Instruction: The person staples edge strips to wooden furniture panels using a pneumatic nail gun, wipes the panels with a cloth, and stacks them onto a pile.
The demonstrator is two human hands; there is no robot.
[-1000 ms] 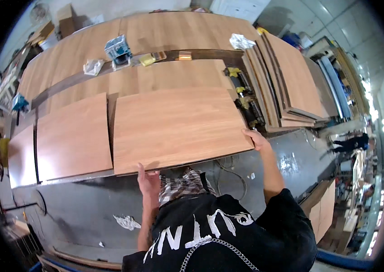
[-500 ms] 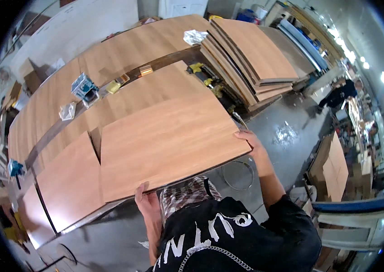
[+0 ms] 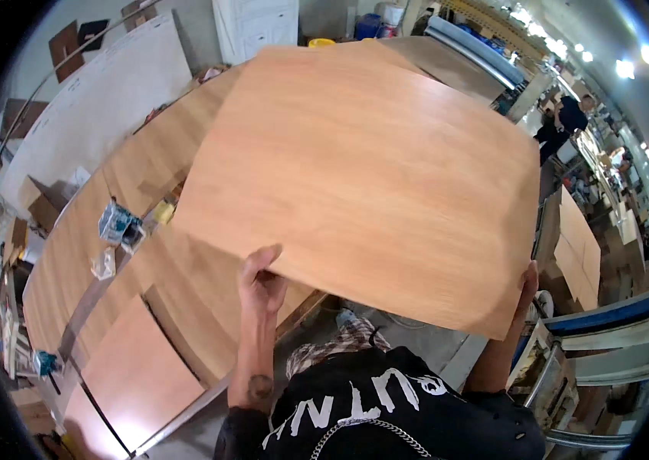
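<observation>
A large rectangular wood-veneer panel [image 3: 363, 176] is held up in front of me, tilted and raised above the worktable. On its near edge my left hand [image 3: 261, 277] is closed, thumb on top and fingers curled below. My right hand [image 3: 527, 285] grips the panel's right edge close to the near right corner; most of its fingers are hidden. To the left a smaller pinkish panel [image 3: 137, 376] lies on the table. Beneath the raised panel, long wood-grain sheets [image 3: 129, 188] cover the table, and the panel hides much of them.
A blue-and-white container [image 3: 119, 224] stands on the left of the table beside crumpled white plastic [image 3: 104, 263] and a yellow block [image 3: 163, 212]. Leaning boards [image 3: 576, 253] stand at the right, near a pale metal frame [image 3: 631, 356]. Another person [image 3: 564, 125] is farther back.
My hands have lifted the panel off the table and swung it up and to the right. It now covers the stack of boards at the back right.
</observation>
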